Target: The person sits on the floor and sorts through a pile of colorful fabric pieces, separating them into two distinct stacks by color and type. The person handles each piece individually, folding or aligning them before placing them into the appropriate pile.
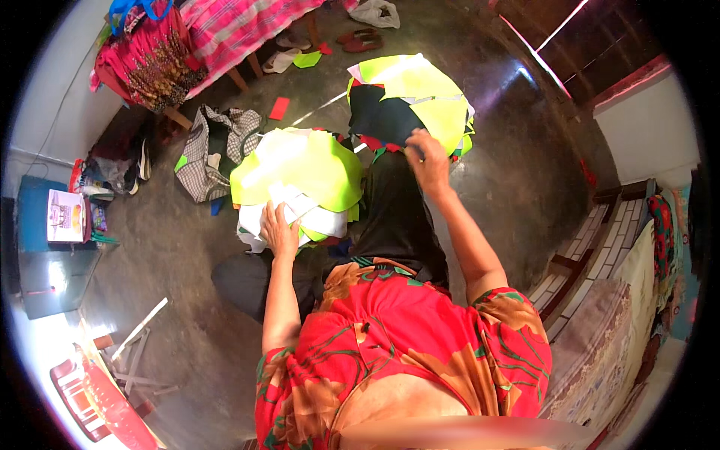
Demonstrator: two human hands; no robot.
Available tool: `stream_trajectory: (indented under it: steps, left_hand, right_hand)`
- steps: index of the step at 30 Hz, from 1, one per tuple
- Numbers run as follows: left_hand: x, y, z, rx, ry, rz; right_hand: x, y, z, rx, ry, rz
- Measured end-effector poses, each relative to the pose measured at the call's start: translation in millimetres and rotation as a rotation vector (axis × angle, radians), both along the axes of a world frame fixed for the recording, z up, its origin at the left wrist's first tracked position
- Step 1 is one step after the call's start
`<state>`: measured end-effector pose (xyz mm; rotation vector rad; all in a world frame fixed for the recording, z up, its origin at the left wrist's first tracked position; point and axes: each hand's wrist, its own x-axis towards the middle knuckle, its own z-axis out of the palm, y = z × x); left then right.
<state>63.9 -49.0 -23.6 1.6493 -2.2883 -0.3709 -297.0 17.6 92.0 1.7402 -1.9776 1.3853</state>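
- The person sits on the concrete floor (517, 172) with both arms stretched forward over two heaps of cut fabric pieces.
- The left hand (280, 231) lies palm down on the near heap of white and lime-yellow pieces (300, 176), which sits at about 11 o'clock from the person's lap; the fingers are spread flat on the white pieces at the heap's lower edge and grip nothing that can be seen.
- The right hand (429, 161) reaches to the far heap (409, 97), at about 12 o'clock; its fingers rest on the near edge of a dark navy piece (379, 114) where that meets the yellow pieces. Whether they pinch the cloth cannot be told.
- The far heap shows lime-yellow on top, navy beneath it on the left, with red and green edges peeping out at its bottom.
- A checked cloth bag (214, 154) lies just beside the near heap, at its 9 o'clock.
- A small red scrap (279, 108) lies on the floor between the bag and the far heap.
- A bench draped in pink striped cloth (240, 26) stands at 11 o'clock, well apart.
- A pair of red sandals (360, 39) lies beyond the far heap, at 12 o'clock.
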Motion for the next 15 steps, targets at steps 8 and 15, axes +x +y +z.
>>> stream_trajectory:
  steps: [8, 15]
  left_hand:
    - [0, 0, -4, 0.023, -0.032, 0.002]
    - [6, -2, -7, -0.004, 0.024, -0.039]
  right_hand:
    - [-73, -18, -40, 0.340, 0.178, -0.424]
    - [-88, -23, -42, 0.287, 0.044, -0.534]
